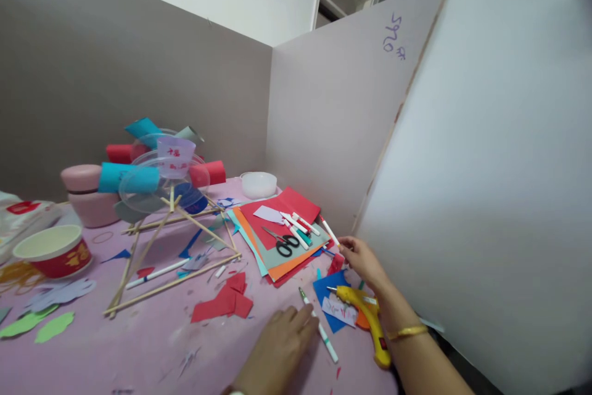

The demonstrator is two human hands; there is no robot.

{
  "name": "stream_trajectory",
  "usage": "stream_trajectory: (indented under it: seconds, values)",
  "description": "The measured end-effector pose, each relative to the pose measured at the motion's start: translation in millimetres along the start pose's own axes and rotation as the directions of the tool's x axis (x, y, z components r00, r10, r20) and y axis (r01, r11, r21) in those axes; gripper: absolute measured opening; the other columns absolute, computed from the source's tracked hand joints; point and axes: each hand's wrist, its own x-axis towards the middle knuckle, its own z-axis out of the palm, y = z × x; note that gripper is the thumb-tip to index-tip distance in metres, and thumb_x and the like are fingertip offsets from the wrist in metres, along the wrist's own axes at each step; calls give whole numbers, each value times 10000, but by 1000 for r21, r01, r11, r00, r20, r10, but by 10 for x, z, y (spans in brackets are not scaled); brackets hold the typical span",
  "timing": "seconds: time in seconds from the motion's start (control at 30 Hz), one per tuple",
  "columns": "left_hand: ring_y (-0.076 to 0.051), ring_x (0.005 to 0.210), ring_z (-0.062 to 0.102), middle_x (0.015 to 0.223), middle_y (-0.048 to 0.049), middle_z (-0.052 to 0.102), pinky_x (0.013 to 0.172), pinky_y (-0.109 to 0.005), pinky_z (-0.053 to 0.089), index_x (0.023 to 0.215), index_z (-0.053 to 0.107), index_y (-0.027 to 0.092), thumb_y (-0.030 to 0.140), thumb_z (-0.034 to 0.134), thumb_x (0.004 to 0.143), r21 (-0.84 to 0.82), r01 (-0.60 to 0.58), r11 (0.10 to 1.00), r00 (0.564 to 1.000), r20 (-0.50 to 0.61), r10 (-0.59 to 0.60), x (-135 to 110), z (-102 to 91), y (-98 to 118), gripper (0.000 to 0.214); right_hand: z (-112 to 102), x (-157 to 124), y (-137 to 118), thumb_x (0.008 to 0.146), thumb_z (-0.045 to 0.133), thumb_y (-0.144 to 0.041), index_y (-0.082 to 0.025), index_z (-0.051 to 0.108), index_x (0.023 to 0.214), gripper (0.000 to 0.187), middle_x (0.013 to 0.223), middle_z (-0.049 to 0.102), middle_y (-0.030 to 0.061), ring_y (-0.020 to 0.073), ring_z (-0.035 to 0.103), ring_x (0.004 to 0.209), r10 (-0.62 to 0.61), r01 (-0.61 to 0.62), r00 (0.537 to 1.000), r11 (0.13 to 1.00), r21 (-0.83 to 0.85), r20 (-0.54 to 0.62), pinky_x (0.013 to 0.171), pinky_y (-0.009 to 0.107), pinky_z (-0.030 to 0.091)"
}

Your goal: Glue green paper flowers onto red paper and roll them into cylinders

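Note:
My left hand (280,346) lies flat on the pink table (152,346), fingers stretched out, its fingertips touching a white marker with a green cap (319,327). My right hand (363,259) reaches to the table's right edge by the partition, fingers pinched near a white marker with a red tip (329,230); what it grips I cannot make out. A yellow glue gun (365,315) lies under my right wrist on a blue paper (330,296). A gold bangle (407,332) circles that wrist.
A stack of coloured paper sheets (277,241) carries black scissors (283,244) and several markers. A stick-and-cup wheel model (161,198) stands at the left, with a red paper cup (53,251), a white bowl (259,184) and red scraps (226,302). Grey partitions (462,198) wall the table.

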Motion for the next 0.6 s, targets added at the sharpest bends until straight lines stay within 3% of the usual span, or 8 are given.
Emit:
stream_trajectory:
  seconds: [0.17, 0.23, 0.43, 0.6]
  values:
    - [-216, 818, 622, 901, -70, 674, 700, -310, 503, 908, 625, 171, 87, 475, 866, 14, -78, 997, 996, 47, 77, 290, 108, 122, 177, 37, 47, 6, 893, 528, -304, -141, 585, 1042, 228, 987, 635, 47, 166, 628, 813, -16, 16, 1000, 1000, 21, 22, 706, 350, 529]
    - [-207, 812, 612, 895, -64, 661, 705, -305, 494, 900, 617, 173, 68, 464, 867, 24, -64, 998, 997, 35, 63, 293, 41, 48, 188, 46, 76, 18, 893, 526, -303, -140, 590, 1030, 222, 978, 639, 45, 165, 628, 812, -29, 29, 999, 1000, 8, 37, 710, 351, 527]
    - [-223, 938, 571, 1004, -91, 620, 802, -369, 475, 964, 593, 138, 59, 413, 891, 35, 136, 990, 988, -80, -132, 490, -395, -512, 210, 133, 245, -71, 887, 537, -291, -135, 615, 967, 191, 903, 655, 28, 169, 630, 817, -92, 99, 992, 992, -81, 89, 754, 372, 510]
    - [-200, 962, 593, 1110, -60, 598, 818, -417, 496, 1070, 573, 164, 273, 545, 874, -28, 263, 964, 957, -120, -264, 804, -385, -917, 226, 251, 475, -223, 889, 532, -298, -144, 602, 1009, 208, 977, 645, 45, 180, 623, 865, -103, 121, 990, 969, -214, 94, 786, 394, 502]
